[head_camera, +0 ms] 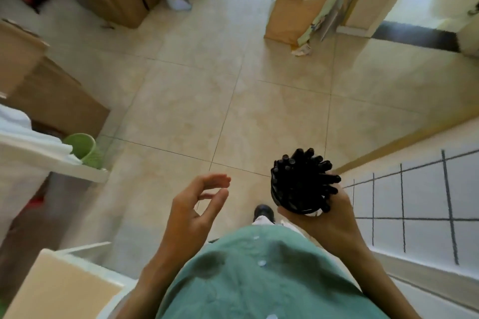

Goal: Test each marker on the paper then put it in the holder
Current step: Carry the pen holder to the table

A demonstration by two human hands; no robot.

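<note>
While the person stands on the tiled floor (186,111), the right hand (325,220) grips a black holder (282,198) from below, fingers curled round it, at waist height to the right of the green shirt (259,274). A bunch of black markers (305,176) fans out of its top. The left hand (193,211) hovers empty beside it, well apart, fingers loosely bent and spread. A white sheet ruled with dark grid lines (425,204) lies on the surface at right. Cardboard boxes (51,96) and a green cup (83,147) stand at left.
</note>
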